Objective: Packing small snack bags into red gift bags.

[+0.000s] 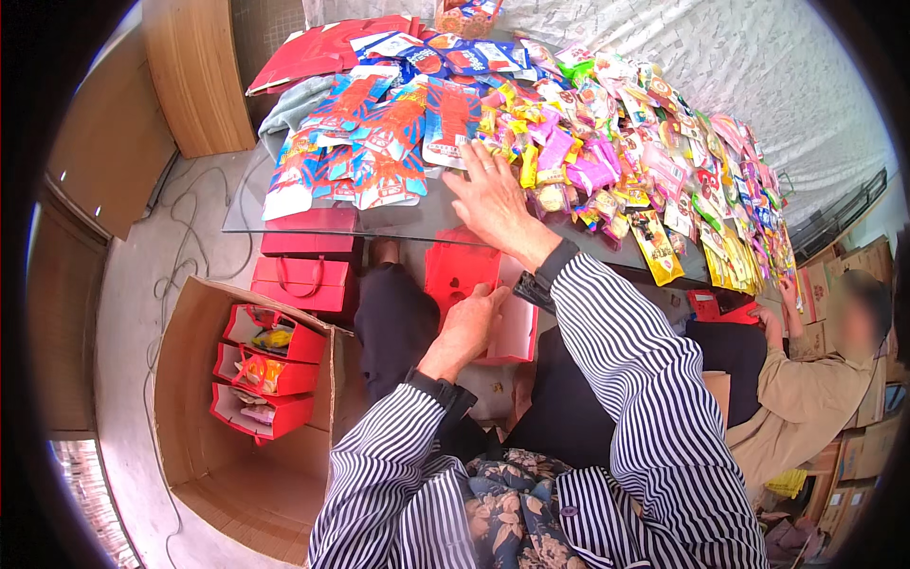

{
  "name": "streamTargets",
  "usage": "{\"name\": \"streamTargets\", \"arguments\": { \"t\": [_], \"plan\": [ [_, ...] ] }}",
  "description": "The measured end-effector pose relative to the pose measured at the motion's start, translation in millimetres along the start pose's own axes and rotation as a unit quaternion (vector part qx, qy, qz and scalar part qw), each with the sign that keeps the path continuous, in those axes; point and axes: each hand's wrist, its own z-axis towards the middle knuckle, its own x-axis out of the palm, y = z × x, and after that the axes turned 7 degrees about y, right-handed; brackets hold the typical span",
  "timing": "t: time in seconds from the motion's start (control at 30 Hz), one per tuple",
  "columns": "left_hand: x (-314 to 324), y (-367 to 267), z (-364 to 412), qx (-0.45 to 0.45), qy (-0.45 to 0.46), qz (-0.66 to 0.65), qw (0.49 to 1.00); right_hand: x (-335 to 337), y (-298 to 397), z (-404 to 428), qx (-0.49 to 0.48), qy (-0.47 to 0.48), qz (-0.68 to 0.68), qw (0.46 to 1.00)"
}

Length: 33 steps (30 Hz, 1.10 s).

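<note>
My left hand (468,328) grips a red paper gift bag (463,274) with a white inside (513,323), held between my knees below the table edge. Dark heart shapes show on its red face. Above it, my right hand (490,203) reaches over the glass tabletop (444,213) with its fingers apart. Its fingertips lie at the lower end of a blue-and-red snack packet (453,121); whether they press on it I cannot tell. More blue-and-red packets (387,171) lie left of that hand. Small wrapped sweets in yellow and pink (561,153) lie to its right.
A cardboard carton (249,491) at my left contains red gift bags (274,370) with snacks inside. Closed red bags (302,284) stand beside it. Flat red bags (327,50) and blue packets (455,57) lie at the back. A co-worker (810,384) sits at right. Cables (188,242) cross the floor.
</note>
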Motion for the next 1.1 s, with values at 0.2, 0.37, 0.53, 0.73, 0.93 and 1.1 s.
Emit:
{"name": "streamTargets", "arguments": {
  "t": [0.2,0.37,0.53,0.73,0.93,1.1],
  "plan": [
    [-1,2,-2,0.005,-0.005,-0.014,1.000,10,-12,7,0.064,-0.013,0.070,0.995],
    [3,4,-1,0.023,-0.019,-0.020,0.999,-10,-42,20,0.069,-0.107,0.196,0.972],
    [6,6,3,0.012,-0.019,0.001,1.000,-53,-61,14,0.095,-0.177,0.460,0.865],
    [17,18,11,0.114,-0.125,0.031,0.985,-120,-34,-62,0.106,-0.166,0.606,0.771],
    [7,20,11,0.063,-0.042,0.013,0.997,-167,10,-160,0.138,-0.124,0.548,0.816],
    [-1,5,8,-0.018,0.008,-0.014,1.000,-170,29,-207,0.202,-0.051,0.470,0.858]
  ]
}}
